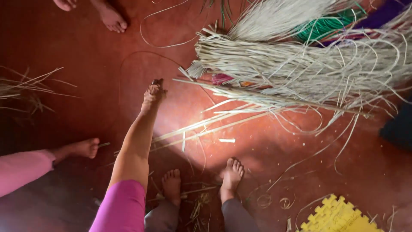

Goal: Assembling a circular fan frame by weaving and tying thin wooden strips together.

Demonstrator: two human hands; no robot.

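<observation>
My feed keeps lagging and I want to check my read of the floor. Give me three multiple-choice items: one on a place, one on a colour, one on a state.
1. Where in the view does the yellow puzzle-edged foam mat lie?
A) top left corner
B) bottom right corner
C) dead centre

2. What colour is the sleeve on the right arm?
A) pink
B) blue
C) white

3. How do the fingers of the right hand stand?
A) spread flat and wide
B) bunched together at the tips
C) wrapped round a bottle

Answers:
1 B: the mat's toothed edge shows at the lower right, on the red floor.
2 A: the cloth above the bare forearm is bright pink.
3 B: the fingers are drawn to a point, and no bottle is there.
</observation>
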